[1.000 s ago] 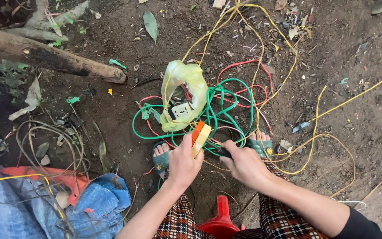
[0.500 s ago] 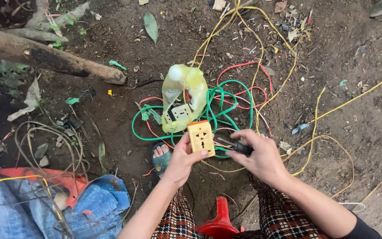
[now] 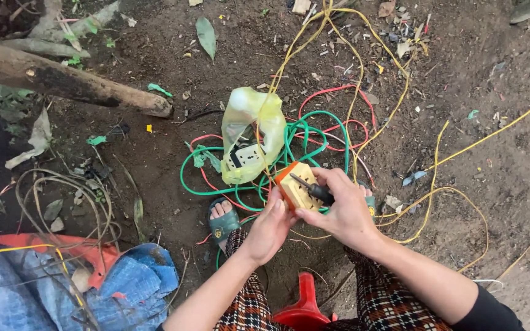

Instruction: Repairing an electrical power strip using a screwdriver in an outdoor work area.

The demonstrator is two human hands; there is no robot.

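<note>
Hands (image 3: pixel 308 214) curled round socket box (image 3: pixel 295 187), likely screwdriver (image 3: pixel 314 190)

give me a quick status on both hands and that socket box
Left hand grips the yellow socket box from below. Right hand holds a screwdriver, tip on the box face. Green wire coils close behind; nothing blocking.

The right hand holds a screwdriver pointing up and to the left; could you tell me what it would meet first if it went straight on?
The right hand would drive the screwdriver tip into the yellow socket box held by the left hand; it looks almost touching already.
</note>
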